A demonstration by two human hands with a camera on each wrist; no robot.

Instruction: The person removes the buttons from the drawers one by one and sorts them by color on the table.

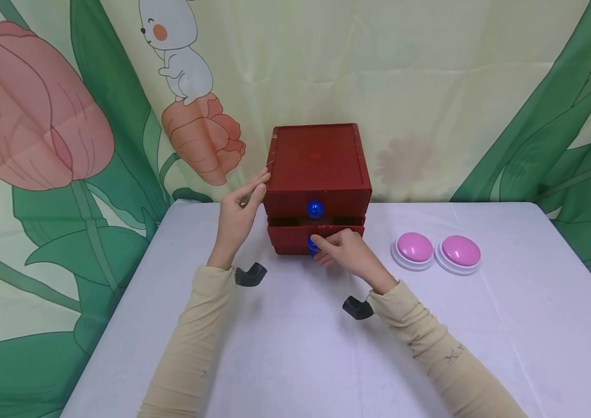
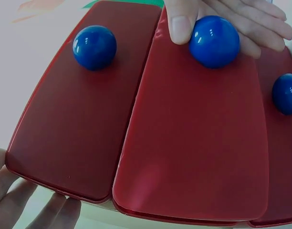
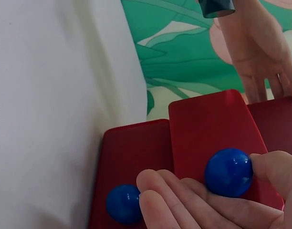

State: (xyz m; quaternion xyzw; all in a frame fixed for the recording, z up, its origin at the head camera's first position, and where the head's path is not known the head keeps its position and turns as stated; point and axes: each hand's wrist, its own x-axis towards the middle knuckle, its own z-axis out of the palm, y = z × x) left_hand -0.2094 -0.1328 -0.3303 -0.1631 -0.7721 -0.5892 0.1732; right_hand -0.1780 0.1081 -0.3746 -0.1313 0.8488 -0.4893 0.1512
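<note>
A dark red box of drawers [image 1: 317, 155] with round blue knobs stands at the back of the table. Its middle drawer [image 2: 193, 138] juts out a little, leaving a dark gap above it in the head view. The thumb and fingers of my right hand [image 1: 350, 251] pinch that drawer's blue knob [image 3: 229, 172]. Against the box's upper left edge rests my left hand [image 1: 237, 217], fingers extended and touching its side. The top drawer's knob [image 1: 315, 209] is free, as is the bottom drawer's knob [image 3: 124, 204], close by my right fingers. The drawer's inside is hidden.
Two pink push buttons, a left one [image 1: 414, 247] and a right one [image 1: 461, 252], sit on white bases right of the box. A white cloth covers the table [image 1: 295, 348]. Behind the box hangs a printed curtain [image 1: 431, 98]. Black mounts project from both wrists.
</note>
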